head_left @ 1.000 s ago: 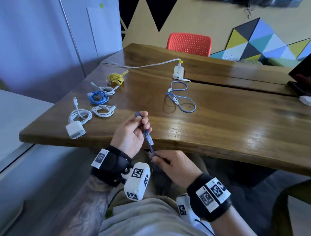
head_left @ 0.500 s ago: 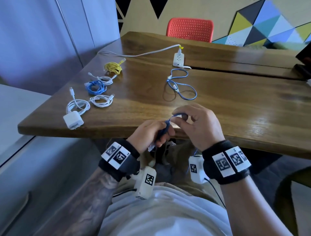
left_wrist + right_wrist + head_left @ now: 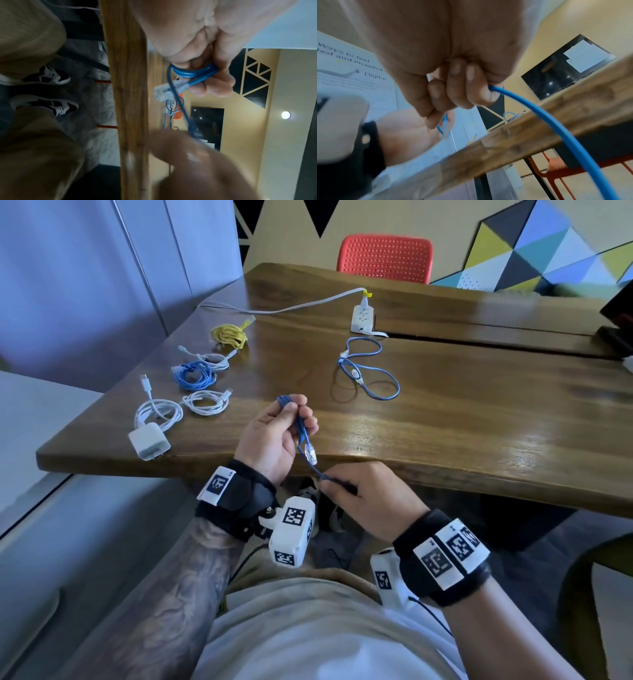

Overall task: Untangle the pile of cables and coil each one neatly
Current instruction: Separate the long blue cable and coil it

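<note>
A blue network cable [image 3: 303,436] runs between both hands at the table's near edge. My left hand [image 3: 274,436] grips a few folded loops of it [image 3: 193,71], and its clear plug [image 3: 311,455] hangs just below the fingers. Lower down, my right hand [image 3: 363,498] holds the cable's free length [image 3: 530,106] in a fist; that length trails down below the table edge. A second, lighter blue cable [image 3: 368,369] lies loose on the table. Coiled cables lie at the left: yellow [image 3: 230,334], blue [image 3: 193,374] and white ones [image 3: 205,402].
A white charger block [image 3: 149,445] with its coiled white cord sits near the wooden table's [image 3: 445,419] left front corner. A white power strip [image 3: 363,318] with a white lead lies at the back. A red chair [image 3: 385,256] stands behind the table.
My right hand dropped from beside the left, above the table edge, to below it, drawing the cable down. My left hand rose and now holds the loops upright.
</note>
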Demonstrator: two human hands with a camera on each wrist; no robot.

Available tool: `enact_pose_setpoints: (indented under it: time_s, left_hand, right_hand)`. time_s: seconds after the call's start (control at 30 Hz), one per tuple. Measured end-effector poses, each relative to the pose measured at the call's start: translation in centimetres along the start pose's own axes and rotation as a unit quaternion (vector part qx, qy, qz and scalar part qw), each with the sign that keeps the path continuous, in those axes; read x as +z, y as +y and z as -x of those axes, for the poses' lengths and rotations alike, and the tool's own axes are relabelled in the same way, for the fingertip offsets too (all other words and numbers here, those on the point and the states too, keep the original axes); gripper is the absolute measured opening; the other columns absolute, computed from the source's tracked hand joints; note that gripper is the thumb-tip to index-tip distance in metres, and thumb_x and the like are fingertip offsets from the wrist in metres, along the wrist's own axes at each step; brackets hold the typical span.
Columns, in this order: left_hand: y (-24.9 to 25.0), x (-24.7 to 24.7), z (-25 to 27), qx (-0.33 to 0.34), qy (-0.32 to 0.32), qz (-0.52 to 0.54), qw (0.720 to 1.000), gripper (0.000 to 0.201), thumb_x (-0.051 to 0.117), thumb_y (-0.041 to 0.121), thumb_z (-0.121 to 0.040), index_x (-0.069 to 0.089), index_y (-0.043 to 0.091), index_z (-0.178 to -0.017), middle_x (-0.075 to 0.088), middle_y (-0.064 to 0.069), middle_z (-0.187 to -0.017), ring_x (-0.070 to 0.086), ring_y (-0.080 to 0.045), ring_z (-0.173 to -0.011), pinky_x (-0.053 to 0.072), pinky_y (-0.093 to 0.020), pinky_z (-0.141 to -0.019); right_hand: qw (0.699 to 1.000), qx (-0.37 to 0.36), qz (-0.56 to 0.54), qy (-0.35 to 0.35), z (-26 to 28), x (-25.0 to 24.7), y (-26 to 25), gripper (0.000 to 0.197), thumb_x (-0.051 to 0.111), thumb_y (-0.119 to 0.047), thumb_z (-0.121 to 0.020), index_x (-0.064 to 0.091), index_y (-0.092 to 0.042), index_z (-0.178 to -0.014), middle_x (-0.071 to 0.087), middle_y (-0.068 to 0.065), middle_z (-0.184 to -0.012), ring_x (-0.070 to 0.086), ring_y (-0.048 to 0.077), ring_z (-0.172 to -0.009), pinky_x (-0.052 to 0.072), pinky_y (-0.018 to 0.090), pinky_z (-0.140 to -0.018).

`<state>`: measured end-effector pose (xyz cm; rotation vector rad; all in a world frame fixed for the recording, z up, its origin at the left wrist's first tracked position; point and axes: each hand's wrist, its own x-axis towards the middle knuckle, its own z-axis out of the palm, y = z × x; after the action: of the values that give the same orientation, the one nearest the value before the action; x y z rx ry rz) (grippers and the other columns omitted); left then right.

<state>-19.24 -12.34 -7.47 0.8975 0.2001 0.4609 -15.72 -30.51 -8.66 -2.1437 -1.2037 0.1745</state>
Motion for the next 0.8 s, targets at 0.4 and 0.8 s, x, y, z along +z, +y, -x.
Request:
enact_pose_setpoints:
  time_s: [0.4,0.8]
  left_hand:
    - [-0.8,-0.2,1.8,0.016,-0.099,-0.203,0.974,0.025,0.036,0.001,-0.104,0.061,0.003,-0.101,0.065,-0.004,-0.078,0.063,-0.018,-0.075,0.054,-0.028,-0.073]
    - [-0.5,1.8,3.1,-0.119,-0.170,-0.180,0.962,0.032,0.037,0.019,-0.099,0.060,0.000,-0.088,0.047,-0.006,-0.060,0.043,-0.018,-0.052,0.035,-0.028,-0.052]
  right_hand:
    - [0.983,-0.020,0.074,0.164,-1.0,-4.4,-0.7,0.007,0.069,-0.026,-0.092,0.072,-0.025,-0.086,0.053,-0.033,-0.074,0.049,0.000,-0.061,0.028,0.015,-0.050]
    - [0.983,-0.038,0.057,0.171,-2.3,-5.4,0.1,0.004,0.075,-0.030,-0.088,0.075,-0.031,-0.092,0.055,-0.008,-0.075,0.054,0.011,-0.072,0.046,0.032,-0.063]
